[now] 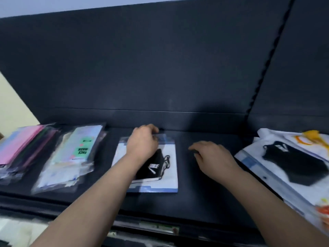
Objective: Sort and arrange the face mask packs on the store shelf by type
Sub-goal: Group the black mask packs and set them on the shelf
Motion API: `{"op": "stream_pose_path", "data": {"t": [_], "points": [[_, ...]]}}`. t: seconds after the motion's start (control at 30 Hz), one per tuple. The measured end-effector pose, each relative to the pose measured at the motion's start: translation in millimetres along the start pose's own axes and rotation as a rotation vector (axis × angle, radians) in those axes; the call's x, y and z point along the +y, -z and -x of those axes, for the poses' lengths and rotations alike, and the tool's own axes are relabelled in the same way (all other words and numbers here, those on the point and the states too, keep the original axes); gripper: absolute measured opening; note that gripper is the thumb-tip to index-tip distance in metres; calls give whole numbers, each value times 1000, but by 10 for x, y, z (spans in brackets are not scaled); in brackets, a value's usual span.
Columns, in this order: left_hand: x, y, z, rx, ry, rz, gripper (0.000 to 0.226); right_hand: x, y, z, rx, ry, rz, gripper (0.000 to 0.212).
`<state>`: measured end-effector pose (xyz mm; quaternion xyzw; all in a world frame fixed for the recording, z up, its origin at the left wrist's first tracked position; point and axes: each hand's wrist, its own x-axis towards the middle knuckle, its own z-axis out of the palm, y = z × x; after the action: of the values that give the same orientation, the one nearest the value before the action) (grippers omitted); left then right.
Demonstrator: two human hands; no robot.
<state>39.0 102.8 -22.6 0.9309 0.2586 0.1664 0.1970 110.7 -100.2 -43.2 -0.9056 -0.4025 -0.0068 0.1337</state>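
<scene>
The clear pack (161, 168) at the centre of the frame lies flat on the dark shelf (204, 193), a black mask with white lettering showing against its white card. My left hand (142, 145) pinches its top edge with curled fingers. My right hand (211, 157) rests just beside it, loose and empty. Pastel packs (67, 155) pile at lower left; another black-mask pack (292, 164) lies at right.
</scene>
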Motion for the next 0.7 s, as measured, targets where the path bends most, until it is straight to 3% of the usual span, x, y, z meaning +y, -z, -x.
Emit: {"op": "stream_pose_path", "data": {"t": [0.2,0.37,0.6,0.7], "points": [[1199,-558,218,-236,-165,88,26,968,395,644,89,-223,51,30],[1897,-999,395,-387,-239,25,38,1605,644,1136,107,-336,139,32],[2448,-1323,516,-363,-81,-44,45,2015,670,1509,42,-330,84,37],[2454,-1324,551,-376,65,189,32,2085,700,1521,47,-301,16,39]]}}
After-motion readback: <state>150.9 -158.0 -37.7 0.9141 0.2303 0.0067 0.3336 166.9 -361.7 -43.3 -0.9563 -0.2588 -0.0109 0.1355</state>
